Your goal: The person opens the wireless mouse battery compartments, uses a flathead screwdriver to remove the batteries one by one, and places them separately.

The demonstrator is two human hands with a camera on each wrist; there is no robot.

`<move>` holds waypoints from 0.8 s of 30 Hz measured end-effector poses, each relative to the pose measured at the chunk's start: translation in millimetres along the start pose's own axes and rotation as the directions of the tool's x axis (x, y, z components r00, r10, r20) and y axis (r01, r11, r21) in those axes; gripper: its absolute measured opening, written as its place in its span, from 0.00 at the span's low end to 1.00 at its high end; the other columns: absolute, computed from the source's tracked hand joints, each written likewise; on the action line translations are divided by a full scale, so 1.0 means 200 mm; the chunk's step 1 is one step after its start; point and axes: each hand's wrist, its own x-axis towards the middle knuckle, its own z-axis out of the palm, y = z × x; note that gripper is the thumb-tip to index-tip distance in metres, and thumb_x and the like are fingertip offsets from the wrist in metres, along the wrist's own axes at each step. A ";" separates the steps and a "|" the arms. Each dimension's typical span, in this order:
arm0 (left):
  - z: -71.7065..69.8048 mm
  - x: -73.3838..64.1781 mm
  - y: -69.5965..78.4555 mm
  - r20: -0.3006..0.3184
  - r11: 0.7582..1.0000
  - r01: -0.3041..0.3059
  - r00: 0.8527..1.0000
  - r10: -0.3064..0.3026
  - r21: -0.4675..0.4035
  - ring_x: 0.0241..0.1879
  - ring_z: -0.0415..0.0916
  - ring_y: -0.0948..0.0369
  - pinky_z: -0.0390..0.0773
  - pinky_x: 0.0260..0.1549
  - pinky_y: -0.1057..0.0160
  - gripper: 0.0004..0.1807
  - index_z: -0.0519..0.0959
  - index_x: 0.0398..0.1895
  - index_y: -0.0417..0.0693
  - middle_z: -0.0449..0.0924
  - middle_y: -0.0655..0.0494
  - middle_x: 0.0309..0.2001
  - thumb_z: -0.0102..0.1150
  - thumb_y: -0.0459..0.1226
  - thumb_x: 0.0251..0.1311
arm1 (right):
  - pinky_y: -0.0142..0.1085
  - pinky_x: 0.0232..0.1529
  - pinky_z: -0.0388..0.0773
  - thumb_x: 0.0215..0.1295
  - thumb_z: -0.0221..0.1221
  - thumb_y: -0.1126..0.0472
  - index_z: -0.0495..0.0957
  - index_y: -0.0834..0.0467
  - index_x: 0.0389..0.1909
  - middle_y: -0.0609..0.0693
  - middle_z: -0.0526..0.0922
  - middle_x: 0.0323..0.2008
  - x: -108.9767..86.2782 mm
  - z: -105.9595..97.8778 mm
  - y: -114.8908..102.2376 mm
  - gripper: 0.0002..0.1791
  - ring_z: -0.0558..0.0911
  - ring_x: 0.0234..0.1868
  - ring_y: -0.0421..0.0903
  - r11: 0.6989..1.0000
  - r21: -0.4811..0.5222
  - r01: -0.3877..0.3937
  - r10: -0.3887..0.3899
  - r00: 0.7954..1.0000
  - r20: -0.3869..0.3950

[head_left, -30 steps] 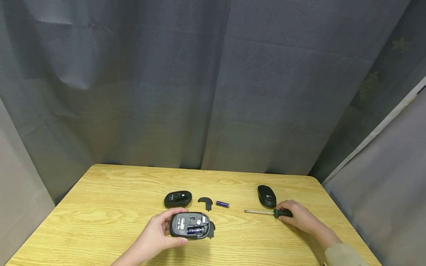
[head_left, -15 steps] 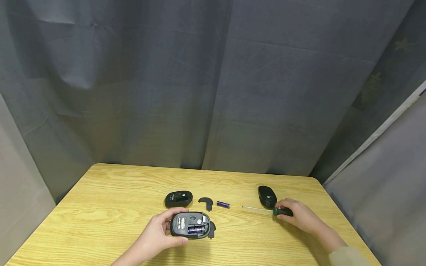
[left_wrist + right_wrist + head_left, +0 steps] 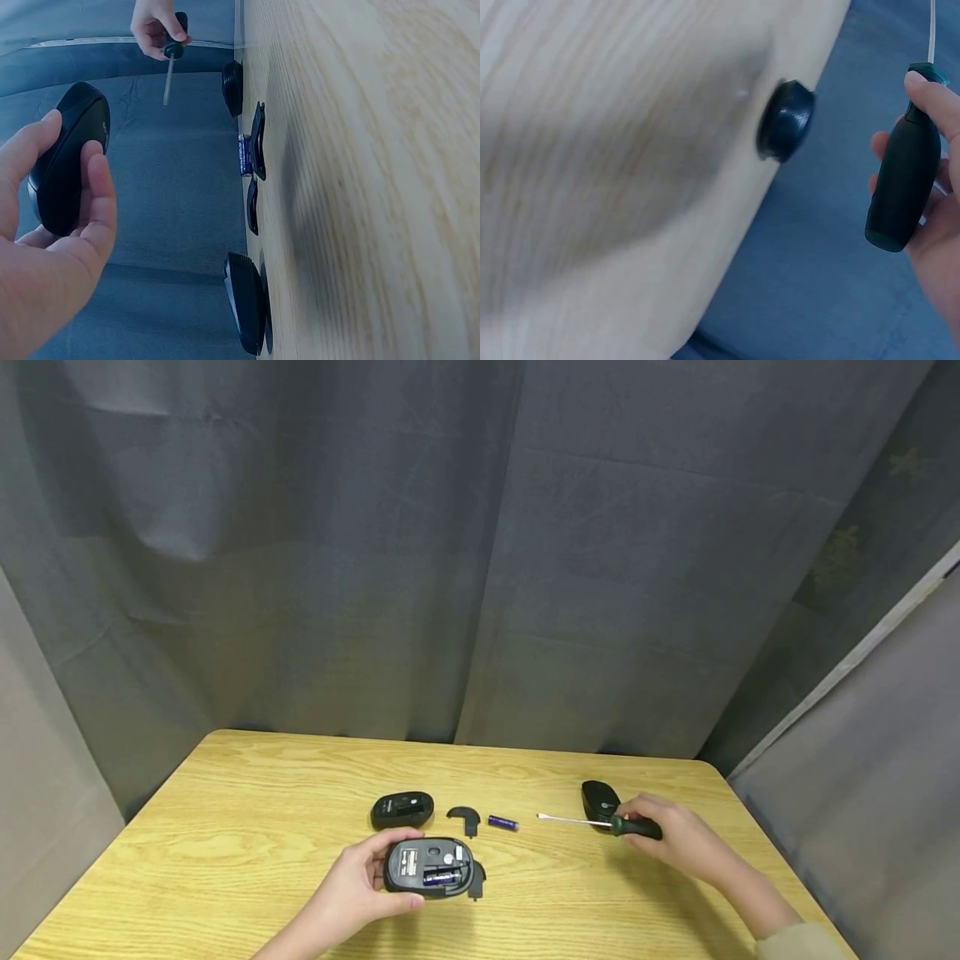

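In the head view my left hand grips a black computer mouse above the table, underside up. Its battery bay is uncovered, with a purple battery inside. My right hand holds a screwdriver by its dark green handle, raised off the table. The metal shaft points left, its tip apart from everything. In the right wrist view the thumb lies along the top of the screwdriver handle. From the left wrist view, fingers and thumb wrap the mouse by its sides.
Another mouse lies underside up, its battery bay uncovered. Two black battery covers, a far cover and a near cover, lie near a loose purple battery. A third mouse sits upright behind the screwdriver. Grey curtains surround the wooden table.
My right hand has lifted the screwdriver from the table, and its tip has moved left and slightly up in view. The left hand and its mouse have stayed nearly still.
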 end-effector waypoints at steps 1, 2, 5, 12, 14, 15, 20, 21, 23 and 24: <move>0.00 0.00 0.00 -0.001 1.000 0.002 1.000 -0.002 0.003 0.46 0.79 0.58 0.79 0.45 0.69 0.39 0.69 0.60 0.40 0.74 0.39 0.55 0.74 0.30 0.39 | 0.29 0.30 0.78 0.49 0.70 0.58 0.78 0.43 0.40 0.33 0.76 0.35 0.00 -0.01 -0.01 0.17 0.75 0.34 0.29 1.000 -0.002 0.008 -0.008 1.000 -0.013; 0.00 0.00 0.00 -0.002 1.000 0.003 1.000 -0.003 0.007 0.45 0.79 0.58 0.80 0.45 0.70 0.38 0.69 0.60 0.41 0.74 0.39 0.54 0.74 0.30 0.40 | 0.29 0.29 0.77 0.49 0.71 0.59 0.78 0.43 0.40 0.33 0.76 0.35 0.01 -0.02 -0.02 0.18 0.75 0.34 0.29 1.000 -0.006 0.015 -0.015 1.000 -0.026; 0.00 0.00 0.00 -0.003 1.000 0.003 1.000 -0.003 0.015 0.44 0.79 0.59 0.80 0.44 0.70 0.38 0.70 0.59 0.41 0.75 0.40 0.54 0.74 0.30 0.40 | 0.28 0.28 0.78 0.47 0.72 0.60 0.78 0.43 0.40 0.33 0.78 0.34 0.02 -0.05 -0.05 0.19 0.76 0.34 0.29 0.999 -0.011 0.033 -0.034 0.998 -0.059; 0.00 0.01 0.00 -0.003 1.000 0.007 1.000 -0.007 0.013 0.44 0.80 0.58 0.80 0.43 0.70 0.37 0.70 0.59 0.42 0.75 0.39 0.54 0.73 0.29 0.40 | 0.28 0.28 0.78 0.43 0.73 0.63 0.79 0.46 0.42 0.36 0.81 0.35 0.05 -0.13 -0.14 0.22 0.77 0.33 0.29 0.998 0.003 0.061 -0.061 0.993 -0.103; 0.00 0.01 0.00 -0.002 1.000 0.006 1.000 -0.006 0.007 0.44 0.80 0.58 0.80 0.43 0.70 0.37 0.70 0.59 0.42 0.75 0.39 0.54 0.73 0.29 0.40 | 0.28 0.29 0.79 0.42 0.73 0.63 0.79 0.47 0.42 0.36 0.81 0.35 0.05 -0.15 -0.16 0.23 0.77 0.33 0.29 0.998 0.000 0.070 -0.069 0.991 -0.115; 0.00 0.01 0.00 -0.002 1.000 0.006 1.000 -0.006 0.006 0.44 0.80 0.58 0.80 0.43 0.70 0.38 0.70 0.59 0.42 0.75 0.39 0.54 0.73 0.29 0.40 | 0.28 0.30 0.79 0.41 0.74 0.63 0.79 0.47 0.42 0.36 0.82 0.35 0.06 -0.16 -0.17 0.24 0.77 0.33 0.29 0.997 -0.001 0.074 -0.074 0.990 -0.120; 0.00 0.01 -0.01 -0.007 1.000 0.003 1.000 -0.003 0.014 0.44 0.80 0.58 0.81 0.43 0.69 0.38 0.70 0.59 0.43 0.74 0.39 0.54 0.74 0.30 0.39 | 0.28 0.31 0.79 0.40 0.74 0.65 0.78 0.46 0.41 0.36 0.82 0.36 0.07 -0.20 -0.23 0.25 0.79 0.34 0.30 0.995 0.017 0.099 -0.095 0.986 -0.138; 0.00 0.01 -0.01 -0.008 1.000 0.002 1.000 -0.002 0.016 0.44 0.80 0.58 0.81 0.43 0.69 0.38 0.70 0.59 0.43 0.74 0.39 0.54 0.74 0.30 0.39 | 0.27 0.31 0.79 0.40 0.74 0.65 0.78 0.45 0.41 0.36 0.82 0.36 0.07 -0.21 -0.24 0.25 0.79 0.34 0.30 0.995 0.019 0.102 -0.099 0.985 -0.141; 0.00 0.01 -0.01 -0.009 1.000 0.000 1.000 0.000 0.015 0.44 0.80 0.58 0.81 0.43 0.69 0.38 0.70 0.59 0.43 0.74 0.39 0.54 0.74 0.30 0.39 | 0.25 0.32 0.79 0.40 0.74 0.64 0.78 0.45 0.41 0.35 0.82 0.37 0.08 -0.22 -0.27 0.25 0.79 0.34 0.30 0.993 0.026 0.113 -0.108 0.983 -0.145; 0.00 0.01 -0.01 -0.011 1.000 -0.001 1.000 0.001 0.016 0.44 0.80 0.59 0.81 0.43 0.69 0.37 0.70 0.59 0.43 0.74 0.39 0.53 0.74 0.30 0.39 | 0.24 0.32 0.78 0.40 0.74 0.64 0.78 0.44 0.40 0.35 0.81 0.36 0.09 -0.23 -0.28 0.25 0.79 0.34 0.30 0.992 0.029 0.121 -0.115 0.982 -0.148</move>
